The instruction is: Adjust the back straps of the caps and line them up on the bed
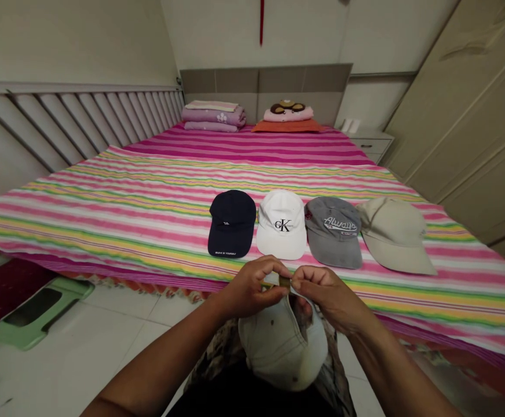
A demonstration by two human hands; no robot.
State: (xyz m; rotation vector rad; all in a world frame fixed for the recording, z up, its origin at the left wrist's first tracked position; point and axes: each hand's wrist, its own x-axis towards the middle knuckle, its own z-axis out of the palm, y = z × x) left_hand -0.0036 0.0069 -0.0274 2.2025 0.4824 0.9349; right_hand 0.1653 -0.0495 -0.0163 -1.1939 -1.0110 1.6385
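A pale cap (263, 341) with small eyelets (272, 322) hangs tilted, its strap (284, 282) pinched between both hands (252, 286) (328, 292).

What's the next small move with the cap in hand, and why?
Probably a gentle tug by the right hand while the left hand steadies the pale cap: both hands' fingertips meet at its opening's edge, by what looks like a brass-coloured fastener.

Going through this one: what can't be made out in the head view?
- Held cap, front and brim: head view, hidden behind its own crown.
- Strap fastener: head view, partly covered by the left hand and too small to tell whether it is done up.
- Emblem on the navy cap: head view, too small to read.
- Wardrobe: head view, cut off by the right edge.
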